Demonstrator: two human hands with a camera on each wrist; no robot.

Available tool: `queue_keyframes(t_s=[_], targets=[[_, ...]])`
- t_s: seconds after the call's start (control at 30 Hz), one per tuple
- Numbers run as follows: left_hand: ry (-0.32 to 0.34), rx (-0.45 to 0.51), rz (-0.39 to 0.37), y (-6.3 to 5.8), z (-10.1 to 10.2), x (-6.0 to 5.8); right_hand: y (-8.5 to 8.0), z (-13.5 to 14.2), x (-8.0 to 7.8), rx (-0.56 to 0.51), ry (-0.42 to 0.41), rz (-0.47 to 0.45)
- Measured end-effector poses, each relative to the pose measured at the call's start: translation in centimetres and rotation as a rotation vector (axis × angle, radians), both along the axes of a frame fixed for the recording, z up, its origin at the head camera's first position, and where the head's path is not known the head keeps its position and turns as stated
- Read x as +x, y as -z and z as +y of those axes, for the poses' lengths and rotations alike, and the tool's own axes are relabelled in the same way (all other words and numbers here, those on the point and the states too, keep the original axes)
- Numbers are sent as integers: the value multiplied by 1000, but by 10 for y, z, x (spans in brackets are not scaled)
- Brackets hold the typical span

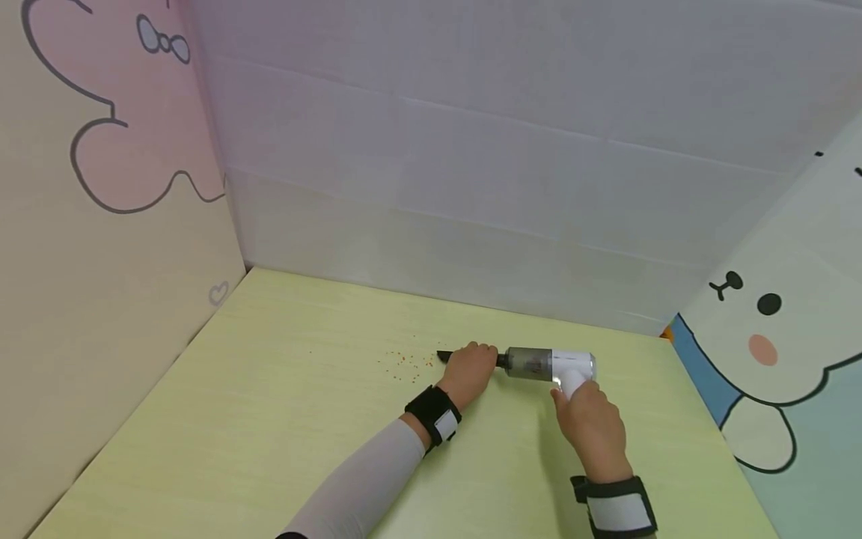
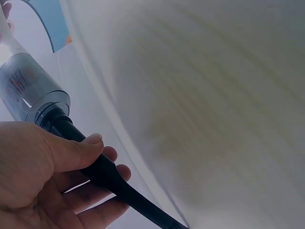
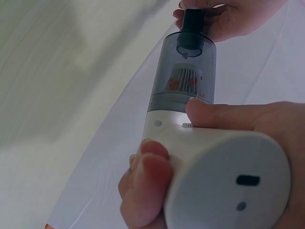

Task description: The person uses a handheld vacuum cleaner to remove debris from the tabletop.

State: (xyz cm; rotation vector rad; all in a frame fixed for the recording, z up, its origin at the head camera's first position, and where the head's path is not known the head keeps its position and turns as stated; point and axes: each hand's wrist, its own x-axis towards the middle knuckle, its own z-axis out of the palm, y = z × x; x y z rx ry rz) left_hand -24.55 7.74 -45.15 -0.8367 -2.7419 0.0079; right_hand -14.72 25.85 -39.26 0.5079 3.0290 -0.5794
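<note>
A white handheld vacuum cleaner point(image 1: 571, 362) is held above the pale yellow-green tabletop point(image 1: 289, 419), pointing left. My right hand point(image 1: 594, 423) grips its white handle; in the right wrist view the thumb lies along the body by the clear grey dust cup point(image 3: 183, 71). My left hand point(image 1: 470, 372) grips the black nozzle point(image 2: 107, 174) ahead of the dust cup, thumb on one side and fingers curled beneath. The nozzle's tip point(image 1: 444, 356) ends beside a scatter of small orange crumbs point(image 1: 407, 363). A ribbed filter point(image 3: 185, 78) shows inside the cup.
A plain whitish wall panel point(image 1: 431, 180) rises along the table's far edge. Side panels with cartoon prints stand at the left point(image 1: 135, 299) and right point(image 1: 801, 374). A small orange piece point(image 1: 667, 333) shows at the far right corner.
</note>
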Motion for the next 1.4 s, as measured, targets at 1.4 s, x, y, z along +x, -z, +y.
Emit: queue_keyframes(t_s=[1.4], targets=[[-3,9,-14,-6,-8,11,4,-3,8,-7,-17,20]])
